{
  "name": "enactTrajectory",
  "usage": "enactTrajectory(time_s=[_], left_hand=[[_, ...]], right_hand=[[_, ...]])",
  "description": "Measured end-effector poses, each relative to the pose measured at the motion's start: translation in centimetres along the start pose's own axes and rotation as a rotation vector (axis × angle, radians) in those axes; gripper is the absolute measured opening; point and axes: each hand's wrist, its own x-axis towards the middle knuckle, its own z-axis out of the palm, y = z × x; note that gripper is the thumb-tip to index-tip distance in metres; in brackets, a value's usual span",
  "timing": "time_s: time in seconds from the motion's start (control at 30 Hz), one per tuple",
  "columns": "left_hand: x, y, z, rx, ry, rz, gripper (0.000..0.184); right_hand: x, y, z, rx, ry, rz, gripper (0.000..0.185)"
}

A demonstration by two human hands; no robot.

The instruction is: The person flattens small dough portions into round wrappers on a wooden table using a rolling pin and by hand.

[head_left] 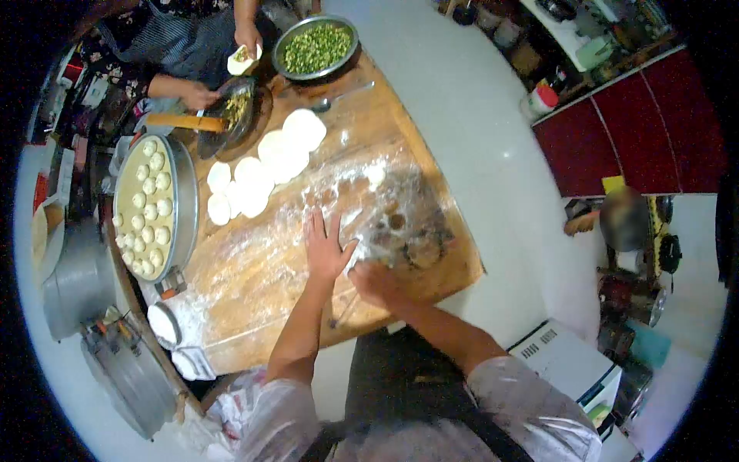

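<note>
My left hand point(326, 248) lies flat with its fingers spread on the floured wooden table point(254, 277). Close beside its thumb, my right hand point(376, 285) is curled closed near the table's front edge. What it grips, if anything, is hidden. White flour is smeared around both hands, and a dark, damp-looking patch marks the wood to the right. Beyond my left hand lie several flat round dough wrappers point(252, 185), some overlapping. A small whitish lump point(376, 175) sits farther up the table.
Across the table, a person's hand point(247, 37) holds a filled wrapper point(243, 61); their other hand point(198, 95) is at a filling bowl point(262, 108). A bowl of chopped greens point(356, 54), a spoon point(323, 105) and a round steamer tray point(189, 208) of buns stand nearby.
</note>
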Motion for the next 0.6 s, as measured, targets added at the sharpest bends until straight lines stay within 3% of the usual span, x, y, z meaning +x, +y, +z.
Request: enactTrajectory(time_s=[0.07, 0.13, 0.17, 0.23, 0.3, 0.33, 0.37, 0.4, 0.5, 0.53, 0.6], left_hand=[[1.6, -0.2, -0.3, 0.013, -0.019, -0.003, 0.08], [2.5, -1.0, -0.4, 0.082, -0.032, 0.016, 0.078], [2.3, -1.6, 0.0, 0.078, 0.0, 0.023, 0.078], [2.3, -2.6, 0.9, 0.008, 0.054, 0.085, 0.071], [0.4, -2.5, 0.6, -0.304, 0.007, -0.102, 0.058], [-0.6, -1.2, -1.3, -0.22, -0.12, -0.207, 0.043], [-3.2, -2.8, 2.2, -0.152, 0.079, -0.045, 0.034], [-3.7, -2.5, 2.1, -0.139, 0.112, -0.038, 0.034], [-5.5, 0.0, 0.4, -0.331, -0.127, -0.133, 0.024], [-4.7, -0.6, -0.7, -0.315, -0.118, -0.133, 0.024], [-3.5, -1.6, -2.5, -0.332, -0.252, -0.016, 0.033]], right_hand=[[-0.5, -0.7, 0.5, -0.023, -0.065, 0.043, 0.013], [-0.3, -1.1, 0.7, -0.068, 0.232, 0.001, 0.018], [-0.3, -1.5, 0.6, -0.093, 0.247, -0.016, 0.018], [0.0, -1.1, -0.3, -0.112, 0.049, -0.022, 0.019], [0.8, -0.2, -0.9, -0.134, -0.139, -0.007, 0.02], [1.0, -0.2, -0.9, -0.132, -0.24, 0.0, 0.021], [1.5, 0.1, -0.7, -0.153, -0.218, -0.021, 0.021], [2.1, 1.0, 0.2, -0.172, -0.163, 0.044, 0.02], [3.4, 2.6, 4.6, -0.169, -0.012, 0.265, 0.019], [4.8, 2.1, 4.7, -0.159, 0.032, 0.34, 0.018], [7.8, 0.8, 2.2, -0.184, 0.011, 0.313, 0.019]])
